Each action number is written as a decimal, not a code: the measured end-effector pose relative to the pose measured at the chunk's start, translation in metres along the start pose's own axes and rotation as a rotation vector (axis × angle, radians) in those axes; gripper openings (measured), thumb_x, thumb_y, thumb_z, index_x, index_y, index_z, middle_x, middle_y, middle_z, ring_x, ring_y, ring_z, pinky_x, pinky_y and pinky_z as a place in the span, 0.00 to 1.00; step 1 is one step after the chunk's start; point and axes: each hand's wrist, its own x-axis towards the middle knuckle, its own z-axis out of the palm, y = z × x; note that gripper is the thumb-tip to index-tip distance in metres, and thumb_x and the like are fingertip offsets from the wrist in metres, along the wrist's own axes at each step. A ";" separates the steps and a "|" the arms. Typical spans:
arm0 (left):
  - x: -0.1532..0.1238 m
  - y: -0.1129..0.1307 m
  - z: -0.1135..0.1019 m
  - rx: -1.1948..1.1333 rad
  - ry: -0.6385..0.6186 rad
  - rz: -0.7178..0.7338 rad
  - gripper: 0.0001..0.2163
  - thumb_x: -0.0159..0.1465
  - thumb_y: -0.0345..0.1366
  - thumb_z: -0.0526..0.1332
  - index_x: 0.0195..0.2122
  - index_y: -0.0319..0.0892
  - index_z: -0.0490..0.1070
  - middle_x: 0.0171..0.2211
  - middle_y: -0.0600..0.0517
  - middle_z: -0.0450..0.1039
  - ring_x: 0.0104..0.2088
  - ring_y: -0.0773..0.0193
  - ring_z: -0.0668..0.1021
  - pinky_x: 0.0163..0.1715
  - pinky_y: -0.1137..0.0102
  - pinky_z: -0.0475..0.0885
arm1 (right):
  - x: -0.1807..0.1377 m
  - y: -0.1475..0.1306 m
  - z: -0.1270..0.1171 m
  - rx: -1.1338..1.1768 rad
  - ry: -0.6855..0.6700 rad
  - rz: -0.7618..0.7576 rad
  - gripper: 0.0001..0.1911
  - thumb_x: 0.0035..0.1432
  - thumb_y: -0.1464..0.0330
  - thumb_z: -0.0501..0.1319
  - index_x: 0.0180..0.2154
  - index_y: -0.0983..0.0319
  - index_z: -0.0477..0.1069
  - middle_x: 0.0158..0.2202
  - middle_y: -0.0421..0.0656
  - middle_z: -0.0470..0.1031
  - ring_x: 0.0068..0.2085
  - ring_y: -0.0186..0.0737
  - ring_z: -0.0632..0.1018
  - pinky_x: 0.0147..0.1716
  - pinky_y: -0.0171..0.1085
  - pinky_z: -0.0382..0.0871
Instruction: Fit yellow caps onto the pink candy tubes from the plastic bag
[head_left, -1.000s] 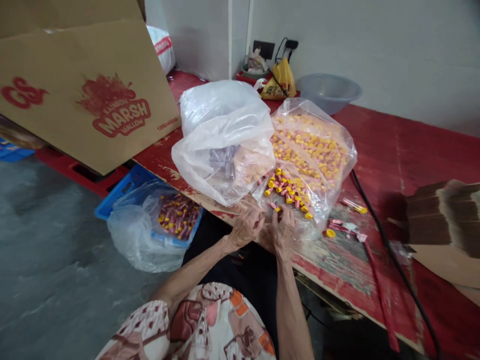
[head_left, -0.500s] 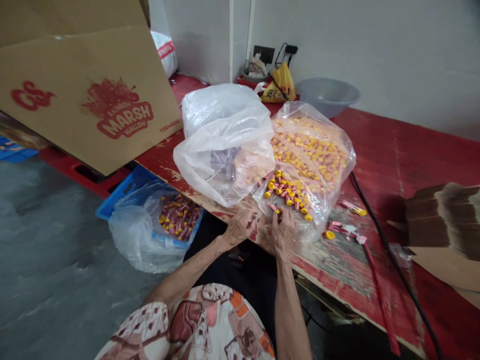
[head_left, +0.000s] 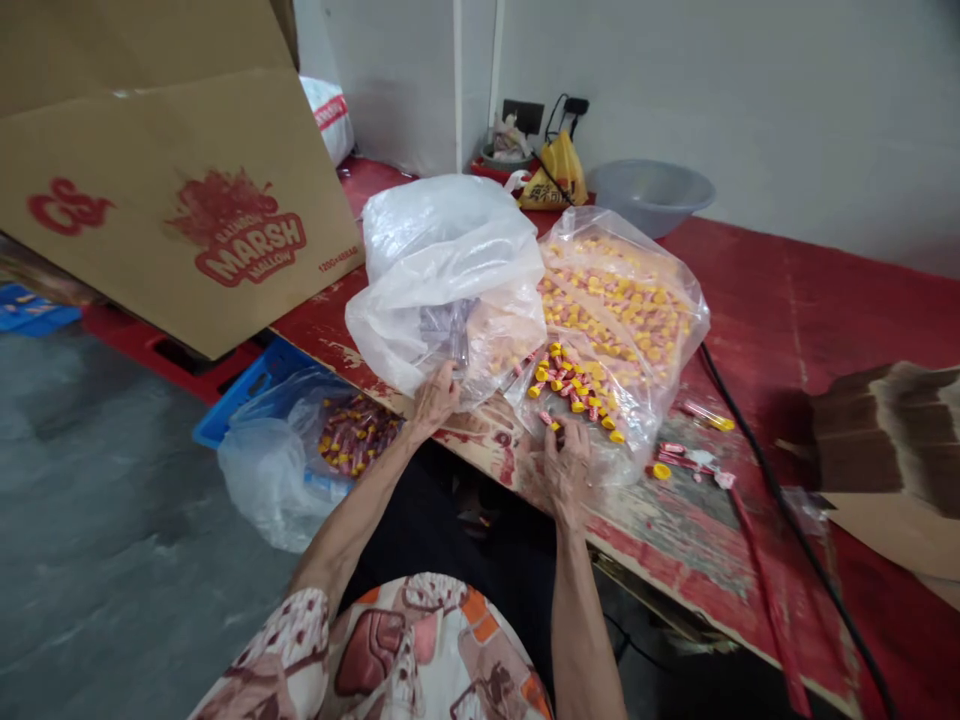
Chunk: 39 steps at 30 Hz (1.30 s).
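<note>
My left hand [head_left: 433, 399] rests against the lower front of a crumpled clear plastic bag [head_left: 442, 265] that holds dark greyish pieces; its fingers are curled on the plastic. My right hand [head_left: 564, 462] sits at the table's front edge, fingers bent down onto the mouth of a second clear bag [head_left: 628, 300] full of small pink tubes with yellow caps [head_left: 576, 383]. What the right fingers pinch is too small to make out.
A worn red table [head_left: 780, 300] carries loose tubes and a yellow cap [head_left: 660, 470], a black cable [head_left: 757, 460], stacked cardboard [head_left: 892, 430] and a grey basin [head_left: 651, 195]. A blue crate with a bag of tubes [head_left: 330, 440] stands on the floor at left. A marshmallow carton [head_left: 180, 190] leans above.
My left hand has left my right hand and moved up-left to the crumpled bag. My right hand has stayed by the bag of tubes.
</note>
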 end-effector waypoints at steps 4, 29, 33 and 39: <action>-0.025 0.014 0.010 -0.125 0.110 0.206 0.14 0.74 0.31 0.56 0.59 0.44 0.71 0.47 0.47 0.81 0.44 0.60 0.83 0.47 0.68 0.78 | -0.001 0.000 0.000 0.007 -0.001 0.016 0.16 0.72 0.61 0.52 0.47 0.59 0.76 0.46 0.49 0.80 0.48 0.48 0.76 0.50 0.45 0.69; -0.094 0.001 -0.006 -0.275 0.258 0.421 0.07 0.75 0.33 0.57 0.47 0.45 0.75 0.43 0.47 0.79 0.46 0.60 0.81 0.49 0.66 0.79 | -0.001 -0.012 -0.004 0.020 0.066 0.006 0.25 0.76 0.52 0.49 0.46 0.60 0.78 0.44 0.50 0.82 0.45 0.47 0.78 0.51 0.45 0.69; -0.114 -0.068 -0.022 -0.146 0.314 0.127 0.07 0.74 0.35 0.56 0.44 0.44 0.74 0.41 0.47 0.78 0.42 0.59 0.80 0.47 0.65 0.78 | -0.001 -0.012 -0.004 0.009 0.022 0.007 0.27 0.76 0.52 0.46 0.45 0.60 0.78 0.43 0.50 0.81 0.44 0.48 0.77 0.49 0.45 0.68; -0.143 -0.146 -0.022 0.008 0.117 -0.294 0.06 0.65 0.34 0.59 0.40 0.45 0.74 0.40 0.46 0.75 0.47 0.50 0.79 0.51 0.55 0.78 | -0.001 -0.010 -0.006 0.043 -0.006 0.022 0.27 0.76 0.50 0.48 0.46 0.60 0.77 0.43 0.49 0.80 0.42 0.47 0.76 0.48 0.45 0.68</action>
